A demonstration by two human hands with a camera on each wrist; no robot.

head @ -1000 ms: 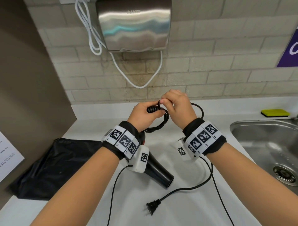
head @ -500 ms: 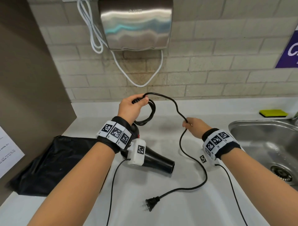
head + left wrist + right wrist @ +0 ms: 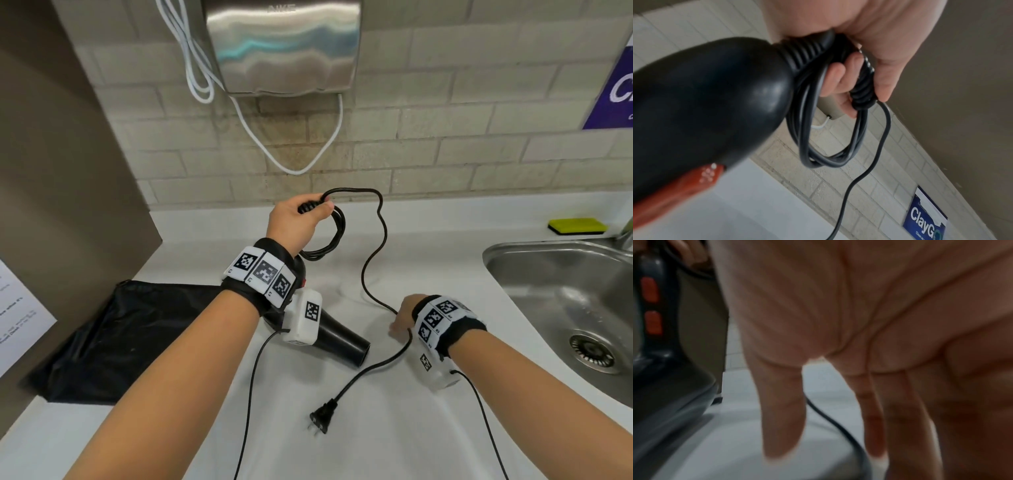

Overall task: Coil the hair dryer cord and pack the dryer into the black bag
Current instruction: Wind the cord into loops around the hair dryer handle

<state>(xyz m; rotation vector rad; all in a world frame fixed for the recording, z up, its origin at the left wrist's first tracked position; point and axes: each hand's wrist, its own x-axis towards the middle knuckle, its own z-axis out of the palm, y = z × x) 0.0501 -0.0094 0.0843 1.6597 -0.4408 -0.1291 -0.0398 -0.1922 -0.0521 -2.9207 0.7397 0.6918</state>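
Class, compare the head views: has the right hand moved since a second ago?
Yes. The right hand has dropped away from the left hand, down toward the counter and nearer the sink.

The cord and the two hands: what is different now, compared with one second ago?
The right hand left the left hand and slid down the cord toward the counter, drawing out a long loose stretch; its fingers now look straight beside the cord. The left hand still grips the coiled loops. The hair dryer, plug and black bag kept their places.
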